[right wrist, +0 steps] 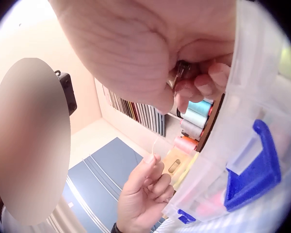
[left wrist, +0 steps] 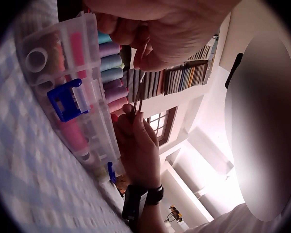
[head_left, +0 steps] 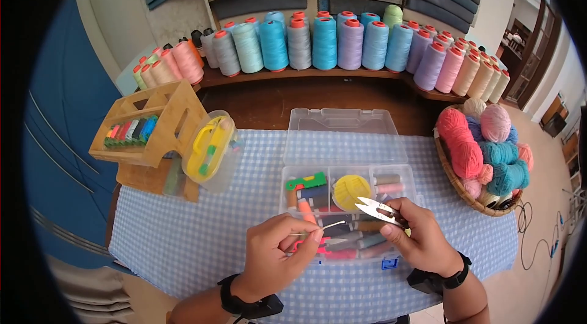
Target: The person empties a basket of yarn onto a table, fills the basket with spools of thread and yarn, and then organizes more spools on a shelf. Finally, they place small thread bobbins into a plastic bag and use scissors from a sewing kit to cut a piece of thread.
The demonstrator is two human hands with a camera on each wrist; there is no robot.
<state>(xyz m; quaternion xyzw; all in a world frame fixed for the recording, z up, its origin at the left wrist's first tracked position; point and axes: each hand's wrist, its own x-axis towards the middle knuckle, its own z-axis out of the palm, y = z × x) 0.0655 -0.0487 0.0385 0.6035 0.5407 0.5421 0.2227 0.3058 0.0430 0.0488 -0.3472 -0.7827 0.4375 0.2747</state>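
Note:
My left hand (head_left: 275,253) pinches a thin white strand, like a short piece of cord (head_left: 333,225), between thumb and forefinger. Its free end points right, toward the thread snips (head_left: 378,209). My right hand (head_left: 425,238) grips these silver snips, their pointed blades spread apart and aimed left. The two hands are over the front of an open clear plastic sewing box (head_left: 283,201). Inside lie several thread spools, a green and yellow needle threader (head_left: 306,181), a round yellow case (head_left: 351,192) and pink-handled scissors (head_left: 321,245). In the left wrist view the snips (left wrist: 139,94) look dark and slender.
The box's clear lid (head_left: 345,140) lies folded back. At left stand a wooden rack (head_left: 177,122) and a yellow-trayed plastic case (head_left: 211,146). A wicker basket (head_left: 449,177) of yarn balls sits right. Large thread cones (head_left: 324,42) line the back shelf. Blue gingham cloth (head_left: 183,226) covers the table.

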